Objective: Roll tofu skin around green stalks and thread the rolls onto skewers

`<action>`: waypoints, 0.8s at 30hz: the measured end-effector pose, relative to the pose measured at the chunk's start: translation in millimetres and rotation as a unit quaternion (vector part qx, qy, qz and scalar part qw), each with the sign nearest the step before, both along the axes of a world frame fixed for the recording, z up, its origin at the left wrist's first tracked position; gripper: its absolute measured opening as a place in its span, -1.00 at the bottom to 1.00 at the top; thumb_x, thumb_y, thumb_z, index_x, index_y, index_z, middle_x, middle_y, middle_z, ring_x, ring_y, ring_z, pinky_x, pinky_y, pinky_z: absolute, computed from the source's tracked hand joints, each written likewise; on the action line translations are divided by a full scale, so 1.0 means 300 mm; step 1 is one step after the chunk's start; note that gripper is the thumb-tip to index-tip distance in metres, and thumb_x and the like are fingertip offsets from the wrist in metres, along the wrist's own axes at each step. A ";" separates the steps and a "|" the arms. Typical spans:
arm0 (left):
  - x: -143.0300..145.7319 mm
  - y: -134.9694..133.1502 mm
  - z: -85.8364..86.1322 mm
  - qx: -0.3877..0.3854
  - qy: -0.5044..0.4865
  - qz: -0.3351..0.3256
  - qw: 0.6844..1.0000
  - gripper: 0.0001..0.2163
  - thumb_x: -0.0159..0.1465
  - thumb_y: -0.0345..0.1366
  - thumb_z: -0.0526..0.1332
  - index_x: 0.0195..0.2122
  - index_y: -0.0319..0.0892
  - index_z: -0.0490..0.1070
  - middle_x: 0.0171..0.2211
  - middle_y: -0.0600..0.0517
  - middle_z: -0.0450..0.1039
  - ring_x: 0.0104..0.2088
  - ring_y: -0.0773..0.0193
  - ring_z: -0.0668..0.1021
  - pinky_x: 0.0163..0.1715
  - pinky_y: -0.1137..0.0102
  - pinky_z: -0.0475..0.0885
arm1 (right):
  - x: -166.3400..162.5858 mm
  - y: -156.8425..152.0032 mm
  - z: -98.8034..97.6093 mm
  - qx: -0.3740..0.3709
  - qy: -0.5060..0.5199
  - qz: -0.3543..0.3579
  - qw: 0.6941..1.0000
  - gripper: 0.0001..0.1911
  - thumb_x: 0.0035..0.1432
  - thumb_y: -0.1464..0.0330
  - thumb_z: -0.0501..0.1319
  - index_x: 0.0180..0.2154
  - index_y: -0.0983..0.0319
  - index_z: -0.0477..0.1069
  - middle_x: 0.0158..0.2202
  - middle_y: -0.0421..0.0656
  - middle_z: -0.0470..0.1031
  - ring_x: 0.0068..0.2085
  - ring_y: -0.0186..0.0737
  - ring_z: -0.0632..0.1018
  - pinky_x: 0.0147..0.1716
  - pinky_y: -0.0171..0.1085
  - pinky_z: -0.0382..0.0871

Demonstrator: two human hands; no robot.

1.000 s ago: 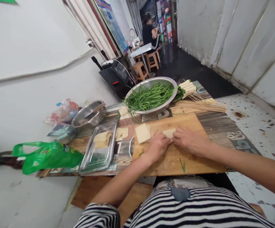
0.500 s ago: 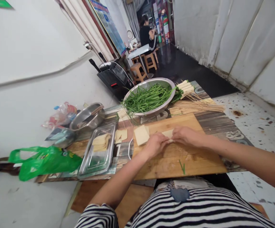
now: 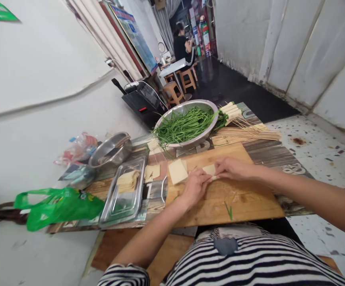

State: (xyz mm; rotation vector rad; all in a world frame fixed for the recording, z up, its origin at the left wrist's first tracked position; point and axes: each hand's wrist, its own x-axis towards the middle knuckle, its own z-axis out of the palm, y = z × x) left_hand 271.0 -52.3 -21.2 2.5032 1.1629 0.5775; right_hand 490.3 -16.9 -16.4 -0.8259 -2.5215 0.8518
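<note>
Both my hands meet on a pale tofu-skin sheet (image 3: 209, 170) on the wooden cutting board (image 3: 220, 198). My left hand (image 3: 195, 186) has its fingers curled on the sheet's near left edge. My right hand (image 3: 232, 168) presses its fingers on the sheet's right side. A small stack of square tofu sheets (image 3: 177, 171) lies on the board just left of my hands. A stray green chive piece (image 3: 228, 210) lies near the board's front edge.
A steel bowl of green chives (image 3: 185, 124) stands behind the board, with bamboo skewers (image 3: 247, 134) and finished rolls (image 3: 231, 111) to its right. A steel tray with tofu sheets (image 3: 125, 186), an empty steel bowl (image 3: 111, 148) and a green plastic bag (image 3: 57, 205) lie left. A person sits far back.
My hands stay together on the sheet and have shifted slightly away from me on the board. The camera has tilted a little.
</note>
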 end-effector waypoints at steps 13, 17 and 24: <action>-0.018 0.080 0.019 -0.120 -0.027 -0.045 0.991 -0.87 0.25 -0.36 0.24 -0.31 -0.15 0.61 -0.41 0.00 0.55 -0.36 0.28 0.52 -0.31 0.44 0.40 | -0.001 0.010 -0.018 -0.015 -0.027 -0.048 0.998 -0.81 0.17 0.35 0.18 -0.27 0.28 0.54 -0.39 -0.13 0.51 -0.38 -0.27 0.43 -0.38 -0.32 0.19; -0.011 0.110 0.039 -0.172 -0.005 -0.033 0.985 -0.88 0.21 -0.40 0.26 -0.35 -0.15 0.62 -0.44 0.03 0.56 -0.40 0.31 0.53 -0.35 0.47 0.40 | -0.021 -0.043 -0.033 0.196 -0.088 0.000 0.977 -0.76 0.26 0.41 0.07 -0.36 0.31 0.49 -0.37 -0.04 0.46 -0.30 -0.19 0.37 -0.32 -0.24 0.14; -0.017 0.066 0.021 -0.075 0.014 -0.012 0.997 -0.86 0.25 -0.43 0.22 -0.27 -0.16 0.59 -0.35 0.01 0.58 -0.31 0.27 0.55 -0.26 0.42 0.40 | -0.030 -0.081 -0.036 0.245 -0.126 -0.035 0.961 -0.82 0.24 0.40 0.11 -0.34 0.32 0.45 -0.32 -0.03 0.37 -0.30 -0.18 0.28 -0.37 -0.21 0.04</action>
